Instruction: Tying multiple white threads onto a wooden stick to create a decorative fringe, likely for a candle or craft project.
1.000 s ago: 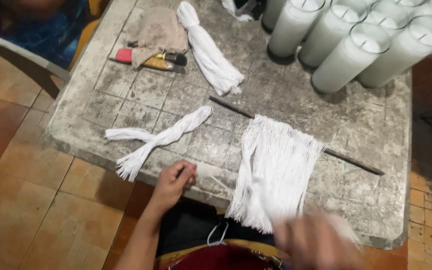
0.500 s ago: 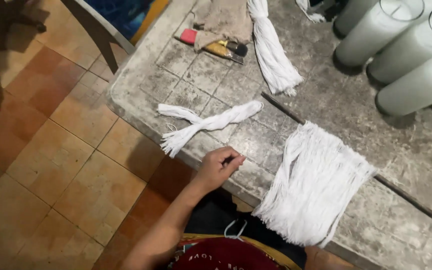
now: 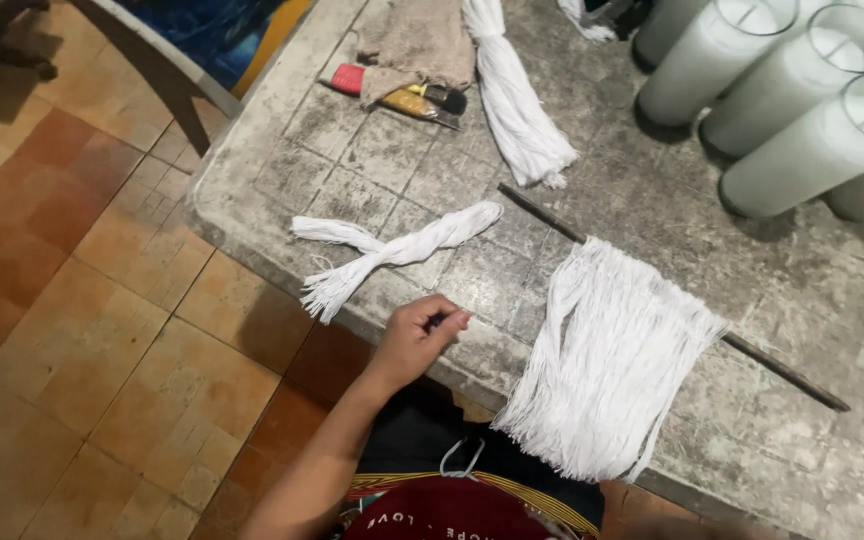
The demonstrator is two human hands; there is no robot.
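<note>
Head view: the left hand sits at the near edge of the worn grey stone tabletop, its grip curled narrow around a small dark object, pinched between thumb and fingertips; what the object is cannot be told. Just beyond the grip and slightly to its left lies a twisted bundle of white cotton yarn, its frayed end nearest the hand, not touching it. To the right of the grip, a fringe of white cotton strands hangs from a thin dark wooden stick that lies slanted across the tabletop; the loose ends spill over the near edge. Far beyond the grip lie a second, thicker hank of white yarn, a crumpled beige cloth, and a red-and-yellow handled tool partly under that cloth. Well to the far right stand tall white candles in clear glass cylinders, grouped close together. Left of the grip, below the tabletop, is a terracotta tiled floor. The right hand is out of sight.
</note>
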